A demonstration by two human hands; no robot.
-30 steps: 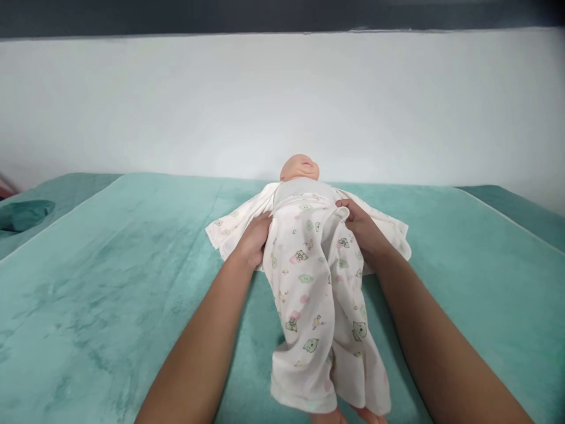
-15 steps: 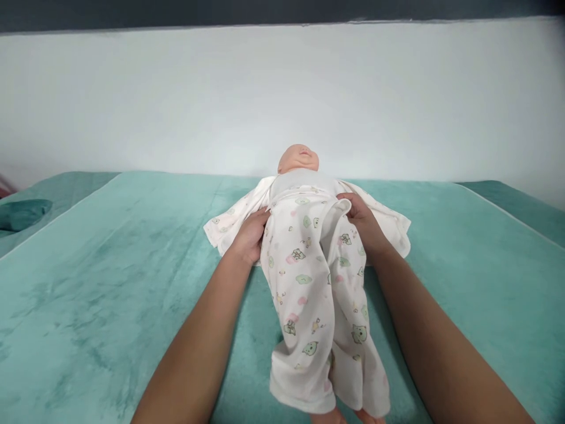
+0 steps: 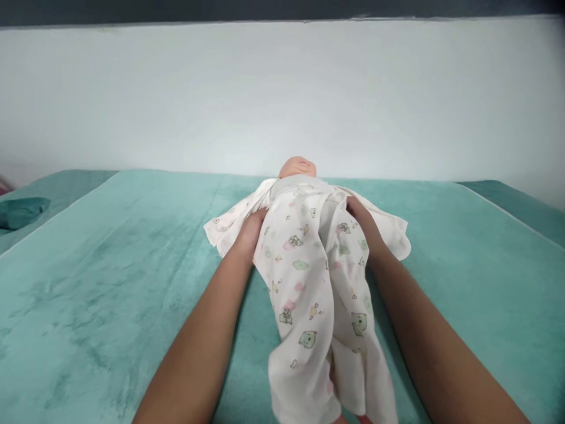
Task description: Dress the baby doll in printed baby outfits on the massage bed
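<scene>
Head view: white printed cotton trousers (image 3: 306,294) look on, both legs covered, waistband up the torso of the bald peach-coloured doll (image 3: 296,168), face-up on green plush cover (image 3: 110,282). White printed cloth top (image 3: 235,221) spread open, unclosed. Left hand (image 3: 251,229), right hand (image 3: 364,222) at trouser sides; fingers hidden, can't tell if pinching.

Your left hand (image 3: 253,229) contacts one side of the bear-print baby trousers (image 3: 298,282) near the waist; your right hand (image 3: 364,224) contacts the opposite side. Your fingers are largely hidden by fabric. The trousers cover the legs of a baby doll (image 3: 296,167), positioned on its back upon the teal bedspread (image 3: 123,265), head toward the white wall (image 3: 282,94).
</scene>
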